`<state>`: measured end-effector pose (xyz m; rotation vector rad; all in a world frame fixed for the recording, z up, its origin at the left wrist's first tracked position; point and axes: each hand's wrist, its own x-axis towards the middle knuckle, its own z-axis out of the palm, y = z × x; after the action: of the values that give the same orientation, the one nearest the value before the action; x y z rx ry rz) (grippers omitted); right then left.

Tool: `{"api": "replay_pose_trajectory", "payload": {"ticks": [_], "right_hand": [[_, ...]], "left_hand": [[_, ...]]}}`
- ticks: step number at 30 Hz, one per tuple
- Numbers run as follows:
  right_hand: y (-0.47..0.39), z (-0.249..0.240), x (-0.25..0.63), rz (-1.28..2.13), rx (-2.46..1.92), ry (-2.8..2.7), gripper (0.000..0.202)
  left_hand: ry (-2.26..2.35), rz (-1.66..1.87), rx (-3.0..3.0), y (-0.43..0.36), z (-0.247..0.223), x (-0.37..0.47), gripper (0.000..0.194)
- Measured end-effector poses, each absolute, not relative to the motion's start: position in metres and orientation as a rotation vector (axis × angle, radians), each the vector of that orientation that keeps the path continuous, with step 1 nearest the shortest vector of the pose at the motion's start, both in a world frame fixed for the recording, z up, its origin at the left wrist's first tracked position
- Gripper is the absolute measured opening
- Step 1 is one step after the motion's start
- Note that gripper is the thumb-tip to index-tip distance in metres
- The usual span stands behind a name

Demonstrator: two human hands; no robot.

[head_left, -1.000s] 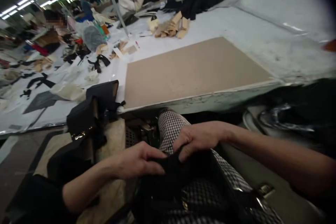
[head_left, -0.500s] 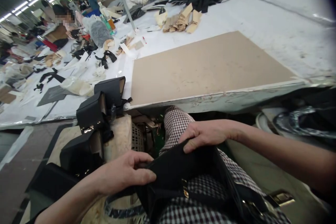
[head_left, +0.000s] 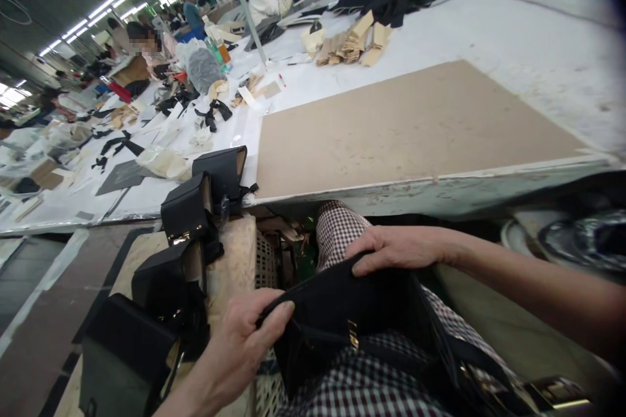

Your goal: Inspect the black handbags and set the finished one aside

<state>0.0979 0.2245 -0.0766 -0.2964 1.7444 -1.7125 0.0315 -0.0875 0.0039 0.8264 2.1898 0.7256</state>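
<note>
A black handbag (head_left: 337, 300) with gold-coloured metal fittings lies across my lap, over checked cloth. My left hand (head_left: 252, 329) pinches the near-left corner of its upper edge, thumb on top and fingers curled beneath. Farther along the same edge, my right hand (head_left: 386, 251) grips it with the thumb on the near side and fingers behind. A dark strap with metal hardware (head_left: 557, 391) trails to the lower right. The underside of the bag is hidden by my hands and its own panels.
Several similar black bags (head_left: 186, 208) stand in a row on my left, on a pale board (head_left: 239, 241) above a plastic crate (head_left: 264, 260). Ahead, a brown board (head_left: 391, 130) lies on the white table (head_left: 548, 58). Tan strips (head_left: 349, 45) and black pieces lie beyond. Other people work farther off.
My left hand has turned and closed more firmly round the bag's corner, lifting that edge slightly. My right hand keeps its grip. The camera view has shifted a little to the left.
</note>
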Motion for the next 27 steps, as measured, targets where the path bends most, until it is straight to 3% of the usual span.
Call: {"api": "replay_pose_trajectory", "payload": {"ticks": [4,8,10,13,22,27], "right_hand": [[0.228,-0.076,0.095,-1.631,-0.401,1.896,0.029],[0.222,-0.058,0.088,-1.324,-0.629,2.307,0.018],[0.212,-0.047,0.084,-1.258,-0.661,2.415,0.022],[0.191,-0.042,0.076,-1.382,-0.657,2.428,0.029],[0.161,-0.062,0.061,-1.561,-0.846,2.546,0.01],[0.155,-0.057,0.064,-1.549,-0.77,2.618,0.012]], "left_hand": [[2.266,0.846,0.78,-0.086,-0.01,0.037,0.04],[2.288,0.945,0.671,-0.084,-0.019,0.038,0.042],[2.254,0.944,0.618,-0.084,-0.021,0.035,0.042],[2.136,0.975,0.536,-0.086,-0.022,0.026,0.042],[2.067,1.041,0.427,-0.093,-0.017,0.018,0.038],[2.139,1.028,0.488,-0.095,-0.017,0.021,0.038]]}}
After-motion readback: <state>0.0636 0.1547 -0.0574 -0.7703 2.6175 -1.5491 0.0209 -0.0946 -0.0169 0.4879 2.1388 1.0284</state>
